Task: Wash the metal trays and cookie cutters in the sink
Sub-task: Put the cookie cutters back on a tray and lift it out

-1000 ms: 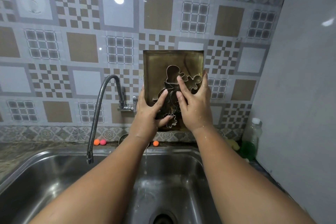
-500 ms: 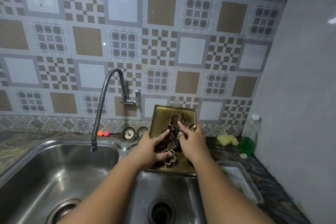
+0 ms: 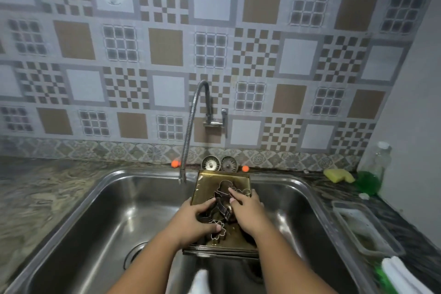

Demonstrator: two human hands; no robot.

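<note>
A stack of golden metal trays point(image 3: 216, 180) lay flat across the divider between the two basins of the steel sink point(image 3: 107, 210), its far edge below the faucet point(image 3: 191, 126); the cookie cutters point(image 3: 223, 190) sat heaped on the top tray; the left hand point(image 3: 191, 219) had its grip clamped on the cutters, thumb against a flower cutter point(image 3: 218, 234); the right hand point(image 3: 248, 212) pressed on the heap with fairly straight fingers, its grip apart; a yellow sponge point(image 3: 337, 175) and a bottle point(image 3: 374, 169) of green liquid stood on the surface point(image 3: 35, 186) to the right.
</note>
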